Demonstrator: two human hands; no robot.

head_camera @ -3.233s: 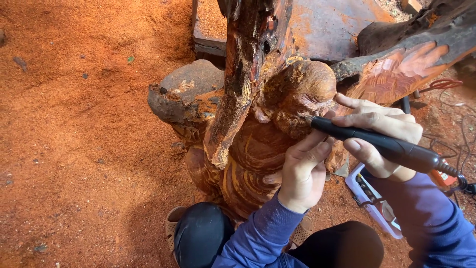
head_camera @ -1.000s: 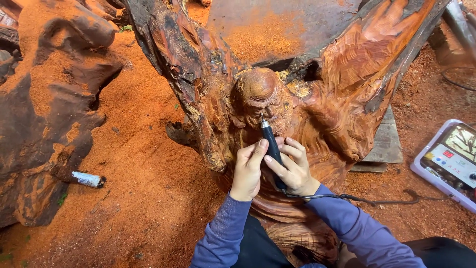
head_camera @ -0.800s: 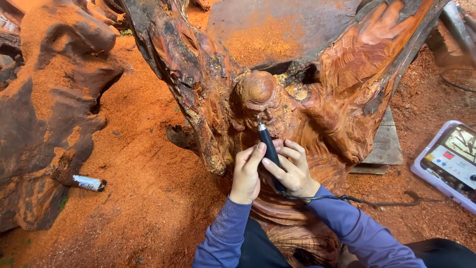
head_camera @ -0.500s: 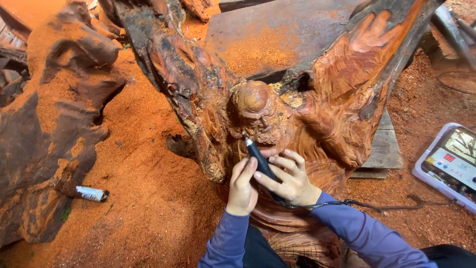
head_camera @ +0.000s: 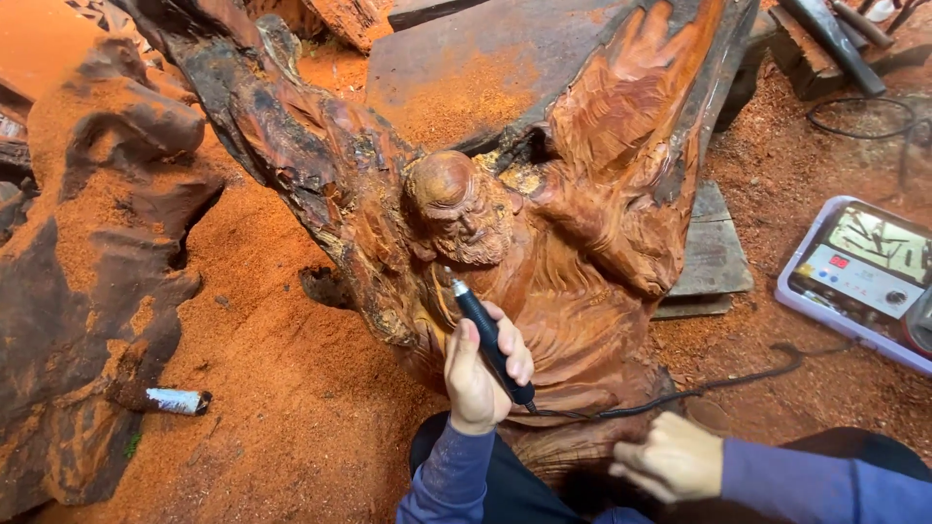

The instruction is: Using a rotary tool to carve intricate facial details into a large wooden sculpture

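Observation:
A large reddish wood carving (head_camera: 582, 291) of a bearded figure with a raised palm lies in front of me. Its head (head_camera: 451, 204) sits at the centre. My left hand (head_camera: 476, 374) grips a black pen-shaped rotary tool (head_camera: 482, 325), whose tip rests on the wood just below the figure's beard. A black cable (head_camera: 680, 393) trails from the tool to the right. My right hand (head_camera: 670, 456) hovers low by the carving's base, away from the tool, with loosely curled fingers holding nothing.
A white and purple control box (head_camera: 859, 277) with a dial stands on the sawdust at right. Dark gnarled root wood (head_camera: 87, 272) fills the left side, with a small white cylinder (head_camera: 175, 400) beside it. Grey planks (head_camera: 714, 257) lie under the carving, a dusty board (head_camera: 466, 68) behind it.
Both hands held the tool half a second ago. My right hand has let go and dropped down to the right. The left hand keeps the tool below the beard.

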